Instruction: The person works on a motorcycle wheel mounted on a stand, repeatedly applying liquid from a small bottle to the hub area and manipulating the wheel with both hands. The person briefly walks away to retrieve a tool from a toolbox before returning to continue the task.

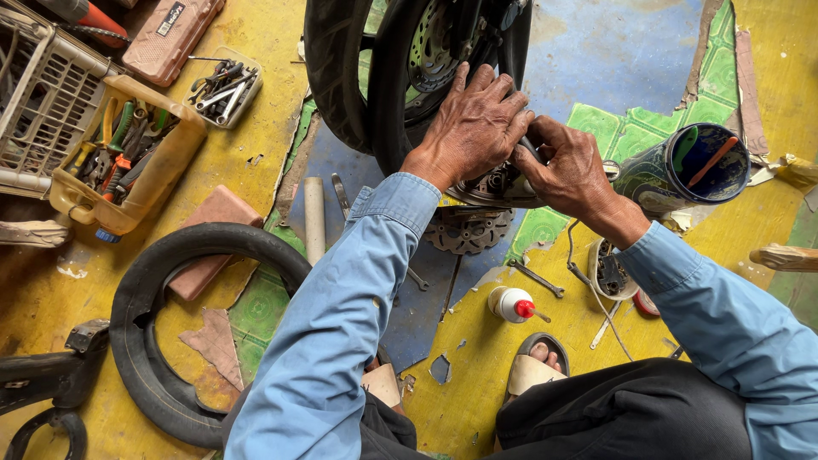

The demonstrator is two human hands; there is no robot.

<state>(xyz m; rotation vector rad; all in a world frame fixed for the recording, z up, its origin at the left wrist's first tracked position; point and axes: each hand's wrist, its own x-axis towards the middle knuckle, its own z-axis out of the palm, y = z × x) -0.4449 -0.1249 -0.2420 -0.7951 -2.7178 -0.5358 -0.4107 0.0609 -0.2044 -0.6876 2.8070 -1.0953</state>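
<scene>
My left hand (471, 128) lies over the hub of a motorcycle wheel (388, 77) with a black tyre, fingers curled on the metal hub part (492, 184). My right hand (569, 170) is pressed against the same hub from the right, fingers closed on a small dark piece that I cannot make out. A brake disc (467, 232) shows just below the hands. Both arms wear light blue sleeves.
A loose black tyre (149, 332) lies at lower left. A yellow tool tray (119, 162) and a small tray of sockets (223, 85) sit at upper left. A small white bottle with a red cap (511, 304), a wrench (535, 278) and a blue tin (694, 166) lie nearby.
</scene>
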